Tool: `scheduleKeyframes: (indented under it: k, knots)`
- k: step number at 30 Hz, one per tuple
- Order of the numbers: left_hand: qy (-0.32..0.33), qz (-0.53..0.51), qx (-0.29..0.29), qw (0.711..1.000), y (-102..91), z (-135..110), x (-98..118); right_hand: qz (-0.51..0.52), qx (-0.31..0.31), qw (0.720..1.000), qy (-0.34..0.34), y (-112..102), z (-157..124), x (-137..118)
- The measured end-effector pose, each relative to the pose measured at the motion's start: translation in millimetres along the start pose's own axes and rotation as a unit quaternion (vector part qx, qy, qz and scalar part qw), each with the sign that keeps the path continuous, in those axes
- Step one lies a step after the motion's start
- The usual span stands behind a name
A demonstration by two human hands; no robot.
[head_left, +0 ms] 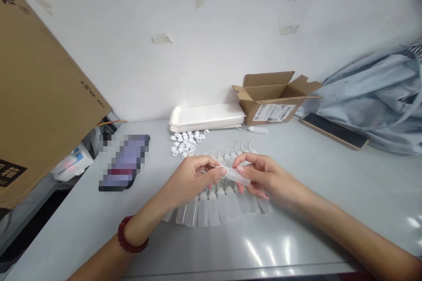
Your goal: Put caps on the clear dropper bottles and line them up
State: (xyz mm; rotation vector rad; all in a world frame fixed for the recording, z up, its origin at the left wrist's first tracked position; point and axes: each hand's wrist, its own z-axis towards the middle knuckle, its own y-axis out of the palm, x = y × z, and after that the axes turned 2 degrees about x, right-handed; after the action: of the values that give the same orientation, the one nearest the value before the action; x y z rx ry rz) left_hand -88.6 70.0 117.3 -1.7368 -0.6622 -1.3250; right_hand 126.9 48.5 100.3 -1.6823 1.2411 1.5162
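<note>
– Pinching what, both hands?
– One small bottle (238, 176): translucent plastic, cylindrical, held just above the worktop (313, 210) at its centre. Left hand (194, 175): grip closed, thumb and forefinger on the bottle's neck end. Right hand (260, 175): grip closed on the bottle's body, fingers curled under it.
– Beneath them?
– Row of bottles (214, 208) of the same kind, lying flat and side by side. Frosted, with thin curved tips pointing toward the wall. The hands hide part of the row.
– Farther back?
– Heap of white caps (186, 142), small and round. Behind it a stack of white trays (207, 117), matte, corners rounded, set against the wall. Right of the stack, an open cardboard box (273, 101), flaps up, with a white shipping label bearing a barcode.
– Readable?
– No, print too small. Large carton (39, 96) at left, tilted, has black printed characters cut off at the edge, also unreadable.
– Anything else?
– Red bead bracelet (130, 237) on the left wrist. Dark phone (334, 130) lying flat at right, beside creased pale blue fabric (379, 96). Worktop surface smooth, pale grey, glossy with glare streaks.
</note>
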Motion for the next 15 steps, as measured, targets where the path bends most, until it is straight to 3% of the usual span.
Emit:
scheduleKeyframes:
  k: [7, 15]
  knots:
    - [0.124, 0.078, 0.025, 0.989, 2.3, -3.8, 4.2, 0.04, -0.039, 0.998, 0.04, -1.6, -2.2, -0.5]
    - [0.071, 0.043, 0.001, 0.997, 6.8, -7.1, 5.5, 0.046, -0.039, 0.998, 0.029, 0.1, -1.3, 0.4]
